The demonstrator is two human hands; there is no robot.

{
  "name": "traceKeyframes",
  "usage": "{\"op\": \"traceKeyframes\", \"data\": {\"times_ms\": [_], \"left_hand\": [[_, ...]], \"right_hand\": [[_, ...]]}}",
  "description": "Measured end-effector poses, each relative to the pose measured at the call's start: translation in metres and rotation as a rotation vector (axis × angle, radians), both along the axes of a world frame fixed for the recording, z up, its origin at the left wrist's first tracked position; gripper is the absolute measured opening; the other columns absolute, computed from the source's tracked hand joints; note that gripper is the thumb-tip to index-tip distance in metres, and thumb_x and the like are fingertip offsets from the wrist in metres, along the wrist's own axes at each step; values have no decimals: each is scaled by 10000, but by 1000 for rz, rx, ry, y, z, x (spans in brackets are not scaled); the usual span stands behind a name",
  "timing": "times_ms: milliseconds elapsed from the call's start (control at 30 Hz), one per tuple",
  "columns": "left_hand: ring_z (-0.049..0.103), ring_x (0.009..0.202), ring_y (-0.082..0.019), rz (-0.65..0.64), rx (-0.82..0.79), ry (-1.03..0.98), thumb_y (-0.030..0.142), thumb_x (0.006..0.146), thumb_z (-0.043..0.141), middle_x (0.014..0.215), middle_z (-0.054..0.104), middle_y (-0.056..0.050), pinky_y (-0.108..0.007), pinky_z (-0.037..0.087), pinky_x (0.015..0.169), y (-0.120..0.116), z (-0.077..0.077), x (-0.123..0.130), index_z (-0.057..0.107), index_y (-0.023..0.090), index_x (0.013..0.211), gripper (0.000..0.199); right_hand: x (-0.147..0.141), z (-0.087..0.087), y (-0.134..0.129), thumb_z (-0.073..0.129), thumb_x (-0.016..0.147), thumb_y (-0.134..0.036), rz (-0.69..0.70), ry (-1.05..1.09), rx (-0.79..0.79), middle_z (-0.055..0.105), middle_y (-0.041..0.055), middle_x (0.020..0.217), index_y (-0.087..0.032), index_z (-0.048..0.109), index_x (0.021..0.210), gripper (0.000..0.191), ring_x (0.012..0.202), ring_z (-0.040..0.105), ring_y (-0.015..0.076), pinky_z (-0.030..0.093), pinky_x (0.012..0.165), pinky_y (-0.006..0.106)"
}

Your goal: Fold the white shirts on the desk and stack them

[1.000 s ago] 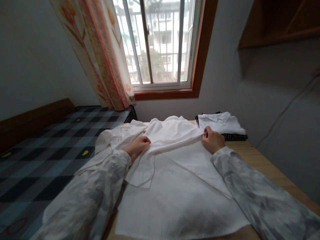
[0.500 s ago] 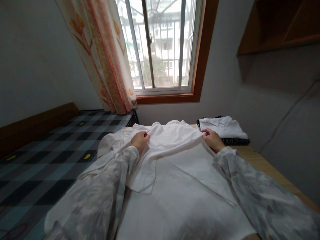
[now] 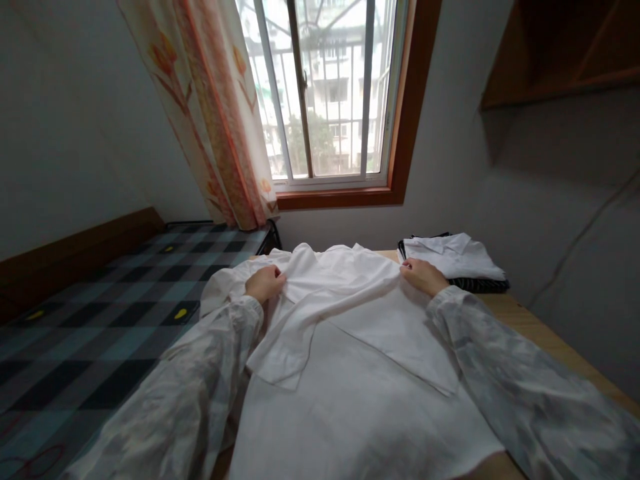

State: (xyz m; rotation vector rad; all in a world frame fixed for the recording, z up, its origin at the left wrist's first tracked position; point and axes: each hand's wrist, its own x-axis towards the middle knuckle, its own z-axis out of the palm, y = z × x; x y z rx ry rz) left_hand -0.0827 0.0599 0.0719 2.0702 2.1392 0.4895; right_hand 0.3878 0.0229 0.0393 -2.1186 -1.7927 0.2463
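Note:
A white shirt (image 3: 360,393) lies spread over the wooden table in front of me, its far part bunched and wrinkled. My left hand (image 3: 266,283) is closed on the cloth at the upper left of the shirt. On the other side, my right hand (image 3: 423,275) pinches the fabric at the upper right between thumb and fingers. A strip of cloth runs in a fold between the two hands. One flap hangs toward the lower left, and an edge slants down to the right.
A stack of folded clothes (image 3: 453,257), white on top and dark patterned below, sits at the table's (image 3: 530,327) far right. Left of the table is a bed with a checked cover (image 3: 115,333). Behind are a curtain (image 3: 215,133) and a window (image 3: 330,107). A shelf (image 3: 565,60) hangs upper right.
My left hand has moved left, drawing the cloth wider, while my right hand stays nearly in place. The fold between them is pulled out, and the lower flap has shifted slightly left.

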Motion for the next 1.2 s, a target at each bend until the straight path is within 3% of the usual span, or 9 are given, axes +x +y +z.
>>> {"op": "traceKeyframes", "data": {"times_ms": [133,300,433,600,733,867,967,1100,1200], "left_hand": [[701,1080,-308,-110,237,98,462,958,688,1222,759,-156,-332,473,851,-6,9,31,748,201,1064,288],[632,777,-233,-435,-147,-50,695,811,816,827,748,-55,-318,397,706,-11,3,65,748,235,800,465],[552,668,-187,-582,-341,-236,664,649,897,687,677,-2,-310,366,635,-8,-12,68,701,231,695,477],[523,694,-175,-471,-263,-415,686,759,766,715,636,15,-289,371,637,-3,-23,55,638,230,781,473],[501,676,-178,-383,-154,-387,693,835,677,705,605,14,-301,352,646,-4,-31,48,629,229,821,467],[471,680,-174,-478,-66,-258,651,878,650,669,522,27,-309,328,663,-11,-38,50,577,230,724,454],[465,677,-170,-491,-62,-237,617,882,653,663,506,35,-307,327,663,-13,-39,54,589,225,736,423],[536,743,-189,-491,-78,-309,589,846,709,714,586,24,-298,404,703,-13,-41,55,697,203,850,387],[594,815,-204,-500,-101,-378,598,828,751,802,664,1,-295,454,750,-14,-42,52,745,190,955,427]], "right_hand": [[-15,20,22,549,1043,-461,-35,-153,-49,821,206,1233,-179,862,1134,431,1150,768,339,532,906,362],[-24,20,55,687,984,-469,28,-196,-121,828,200,1186,-153,863,1116,385,1135,769,330,536,866,347],[-26,11,66,722,976,-425,57,-160,-120,849,126,1128,-210,867,1074,277,1068,785,275,522,818,300],[-22,3,61,453,1130,-368,-32,-193,14,801,216,1284,-163,804,1310,444,1164,772,329,547,902,374],[-18,-4,55,444,1117,-286,-75,-246,55,781,303,1234,-73,817,1231,444,1172,765,384,545,955,427],[-22,-6,59,566,1074,-311,51,-302,143,756,249,1340,-111,771,1302,366,1282,691,343,495,1075,401],[-33,-6,73,650,1048,-421,149,-266,184,726,211,1419,-130,717,1393,455,1333,643,320,462,1122,368],[-49,-11,94,697,1030,-528,53,-21,111,749,194,1413,-143,667,1486,598,1260,709,299,500,1007,321],[-56,-18,105,725,1012,-512,17,44,65,804,160,1314,-197,763,1345,460,1197,748,301,503,948,320]]}}
